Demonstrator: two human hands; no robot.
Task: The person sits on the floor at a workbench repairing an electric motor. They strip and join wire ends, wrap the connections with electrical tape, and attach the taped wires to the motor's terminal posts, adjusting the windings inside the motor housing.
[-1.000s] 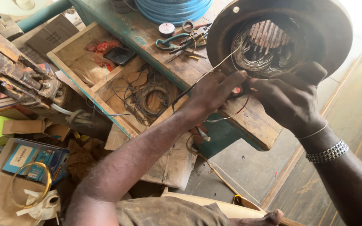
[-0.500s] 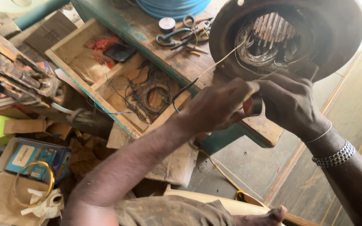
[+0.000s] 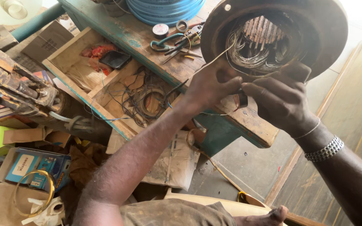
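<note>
At the edge of the worn green wooden workbench (image 3: 248, 125), the round rusty motor housing (image 3: 315, 37) stands tipped toward the camera, its open face showing a ring of thin metal slats and looped copper winding wire (image 3: 256, 50). The left hand (image 3: 212, 86) has its fingers pinched together just under the rim, apparently on a thin pale wire (image 3: 214, 60) that runs up into the coils. The right hand (image 3: 279, 98) curls closed around something small and dark at the lower rim; what exactly it grips I cannot tell. The risk, as I judge it: that strand looks fine and stiff, and a sharp pull could kink or snap it, or scrape its coating on the slats. The heavy housing sits near the bench corner, so a hard tug might shift it. Pliers and scissors (image 3: 177, 39) lie just behind, beside a small tape roll (image 3: 161, 30).
</note>
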